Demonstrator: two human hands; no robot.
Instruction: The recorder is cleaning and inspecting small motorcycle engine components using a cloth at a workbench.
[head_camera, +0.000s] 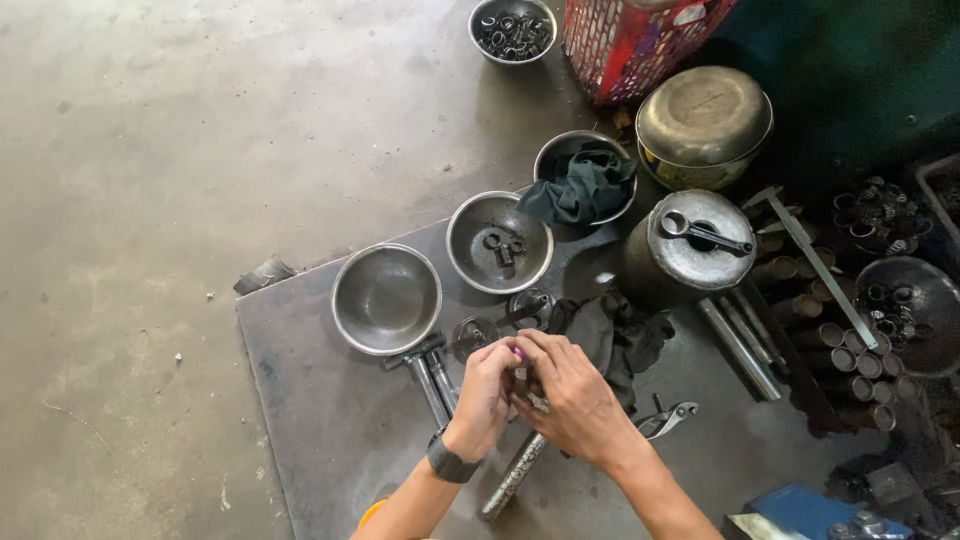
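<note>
An empty steel bowl, a bowl with a dark green rag, and a red mesh basket sit nearby.

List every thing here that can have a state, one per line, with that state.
left hand: closed on a small part, touching the right hand
right hand: fingers curled onto the same part
empty steel bowl: upright, nothing inside
middle steel bowl: upright, a few small metal parts inside
bowl with dark cloth: upright, cloth draped over the rim
large brass-coloured bowl: upside down
pliers: lying flat
</note>
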